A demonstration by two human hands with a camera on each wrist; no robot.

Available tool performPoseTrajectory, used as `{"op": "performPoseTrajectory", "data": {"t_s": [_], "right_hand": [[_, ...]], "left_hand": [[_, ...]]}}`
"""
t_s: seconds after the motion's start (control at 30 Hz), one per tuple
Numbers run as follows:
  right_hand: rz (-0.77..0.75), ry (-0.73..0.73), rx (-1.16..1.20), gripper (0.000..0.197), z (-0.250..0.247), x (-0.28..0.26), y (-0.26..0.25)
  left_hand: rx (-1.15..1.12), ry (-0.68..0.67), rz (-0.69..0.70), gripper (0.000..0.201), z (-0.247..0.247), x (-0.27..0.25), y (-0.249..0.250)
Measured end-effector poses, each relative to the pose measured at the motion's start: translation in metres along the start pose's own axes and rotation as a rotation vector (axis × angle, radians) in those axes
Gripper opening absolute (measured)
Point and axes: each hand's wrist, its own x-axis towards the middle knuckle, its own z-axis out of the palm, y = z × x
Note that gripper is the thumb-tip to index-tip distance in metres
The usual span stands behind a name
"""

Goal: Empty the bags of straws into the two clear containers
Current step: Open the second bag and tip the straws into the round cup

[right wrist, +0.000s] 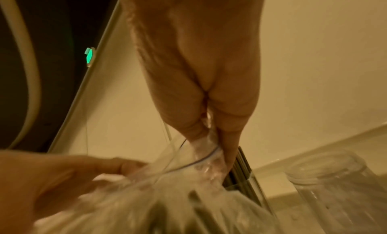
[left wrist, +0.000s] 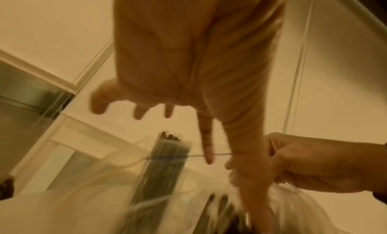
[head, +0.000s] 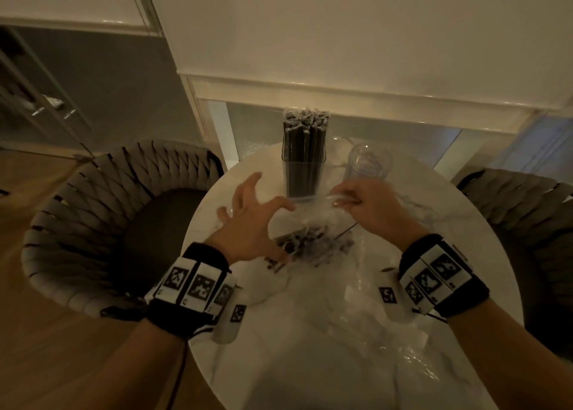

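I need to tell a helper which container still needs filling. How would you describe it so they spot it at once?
On the round white table, two clear containers stand at the far edge. Take the round one on the right, beyond the right hand; unlike the square one packed with dark straws, it is empty.

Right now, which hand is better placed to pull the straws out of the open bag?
Left. The right hand pinches the bag rim, holding it open. The left hand is spread, holding nothing, beside the straws inside.

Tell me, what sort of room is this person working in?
Probably a home dining corner, or perhaps a small café: a round white marble-look table, woven grey armchairs on either side, pale roller blinds over a window, and a wooden floor.
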Motion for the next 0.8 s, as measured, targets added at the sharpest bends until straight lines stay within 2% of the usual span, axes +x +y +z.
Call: {"op": "performPoseTrajectory", "data": {"t_s": [0.1,0.17,0.27,0.33,0.4,0.47,0.53,0.6,0.67,0.73,0.8], "right_hand": [[-0.05,-0.094,0.034,0.031,0.006,0.006,-0.008],[-0.046,-0.055,0.05,0.035,0.009,0.006,-0.011],[0.061,0.054,-0.066,0.045,0.0,-0.004,0.0],[0.227,0.038,-0.158,0.044,-0.014,-0.012,0.013],[0.36,-0.048,-0.187,0.035,-0.024,-0.018,0.023],[0.469,-0.128,-0.022,0.028,-0.026,-0.02,0.028],[0.578,-0.151,0.311,0.024,-0.025,-0.019,0.025],[0.603,-0.126,0.566,0.029,-0.024,-0.016,0.026],[0.622,-0.071,0.73,0.034,-0.018,-0.01,0.033],[0.684,-0.037,0.772,0.031,-0.003,-0.005,0.043],[0.736,-0.041,0.666,0.025,0.017,-0.003,0.056]], "left_hand": [[-0.077,-0.014,0.138,0.049,-0.002,0.016,0.01],[-0.181,0.047,0.165,0.038,0.006,0.027,0.008],[-0.174,0.258,0.081,0.054,0.008,0.029,-0.005],[-0.13,0.295,0.012,0.062,0.004,0.023,-0.014],[-0.021,0.197,-0.05,0.072,0.002,0.017,-0.016],[-0.038,0.034,-0.075,0.089,0.005,0.016,-0.014],[-0.409,-0.149,-0.097,0.105,0.007,0.017,-0.01],[-0.788,-0.29,-0.112,0.114,0.007,0.018,-0.009],[-0.936,-0.331,-0.134,0.118,0.01,0.021,-0.011],[-0.872,-0.318,-0.159,0.122,0.021,0.027,-0.015],[-0.741,-0.27,-0.171,0.127,0.036,0.035,-0.019]]}}
